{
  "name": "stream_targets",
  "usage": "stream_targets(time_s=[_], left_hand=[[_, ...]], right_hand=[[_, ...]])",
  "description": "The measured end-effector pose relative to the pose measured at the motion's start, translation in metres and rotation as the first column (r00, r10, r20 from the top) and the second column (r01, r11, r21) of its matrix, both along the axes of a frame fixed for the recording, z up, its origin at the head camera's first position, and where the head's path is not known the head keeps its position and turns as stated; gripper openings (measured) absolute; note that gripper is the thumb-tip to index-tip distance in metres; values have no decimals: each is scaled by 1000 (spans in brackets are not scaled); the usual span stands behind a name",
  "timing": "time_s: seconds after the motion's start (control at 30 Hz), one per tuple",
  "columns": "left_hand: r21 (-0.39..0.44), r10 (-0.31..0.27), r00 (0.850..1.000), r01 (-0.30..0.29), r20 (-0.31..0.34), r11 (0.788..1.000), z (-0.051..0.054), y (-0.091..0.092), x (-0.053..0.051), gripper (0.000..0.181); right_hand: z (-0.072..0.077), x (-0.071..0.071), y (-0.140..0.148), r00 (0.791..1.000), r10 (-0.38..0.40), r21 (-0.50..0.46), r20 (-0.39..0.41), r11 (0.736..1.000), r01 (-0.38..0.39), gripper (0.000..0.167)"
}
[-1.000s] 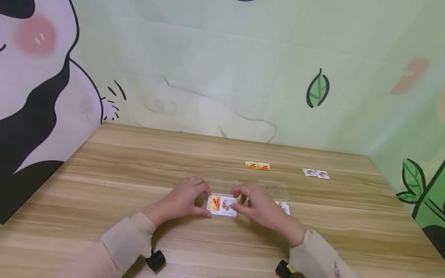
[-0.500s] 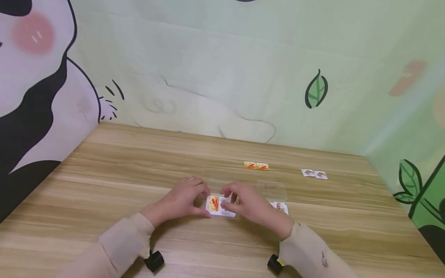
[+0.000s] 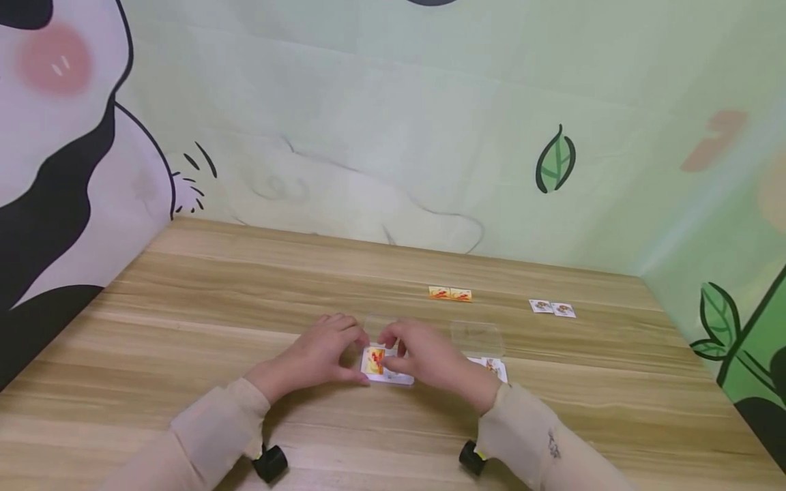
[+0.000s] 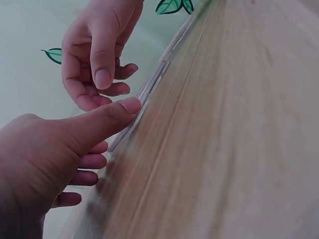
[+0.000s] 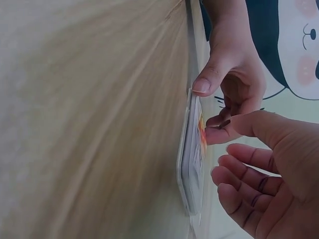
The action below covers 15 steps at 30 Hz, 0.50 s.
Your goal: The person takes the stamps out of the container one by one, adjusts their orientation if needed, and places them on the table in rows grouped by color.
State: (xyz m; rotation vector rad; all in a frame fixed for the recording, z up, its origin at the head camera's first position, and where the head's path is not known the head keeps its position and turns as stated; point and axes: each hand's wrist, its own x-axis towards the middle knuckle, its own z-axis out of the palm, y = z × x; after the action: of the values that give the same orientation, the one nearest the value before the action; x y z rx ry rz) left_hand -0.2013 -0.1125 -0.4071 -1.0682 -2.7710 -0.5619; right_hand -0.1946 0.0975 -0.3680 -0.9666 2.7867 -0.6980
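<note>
A flat case (image 3: 393,381) lies on the table with an orange-yellow card (image 3: 374,361) at its left and a white picture card beside that, partly covered. My left hand (image 3: 313,354) holds the case's left end, thumb at the near edge and fingers at the far edge. Over the case is my right hand (image 3: 432,360), fingers bent and apart. From the right wrist view, the right hand (image 5: 289,169) is beside the case (image 5: 188,162) with nothing gripped; whether its thumb touches a card, I cannot tell.
A second case with a clear raised lid (image 3: 477,338) and white cards (image 3: 494,367) is partly behind my right hand. Farther back lie two orange cards (image 3: 450,294) and two white cards (image 3: 552,309). A printed cloth wall (image 3: 307,102) borders the table (image 3: 368,436).
My right hand has moved left across the case, from its right end toward the orange card, covering more of the white card. My left hand keeps its hold on the case.
</note>
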Motion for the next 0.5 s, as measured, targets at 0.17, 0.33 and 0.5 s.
stream_targets(time_s=[0.17, 0.33, 0.5], left_hand=[[7, 2, 1000, -2, -8, 1000, -1, 0, 0, 52], [16, -9, 999, 10, -37, 1000, -2, -1, -1, 52], [13, -5, 999, 5, -40, 1000, -3, -1, -1, 51]], right_hand=[[-1, -2, -5, 999, 14, 26, -34, 1000, -14, 24], [-4, -6, -8, 1000, 19, 33, -19, 999, -18, 22], [-5, -7, -11, 999, 15, 68, -44, 998, -11, 23]])
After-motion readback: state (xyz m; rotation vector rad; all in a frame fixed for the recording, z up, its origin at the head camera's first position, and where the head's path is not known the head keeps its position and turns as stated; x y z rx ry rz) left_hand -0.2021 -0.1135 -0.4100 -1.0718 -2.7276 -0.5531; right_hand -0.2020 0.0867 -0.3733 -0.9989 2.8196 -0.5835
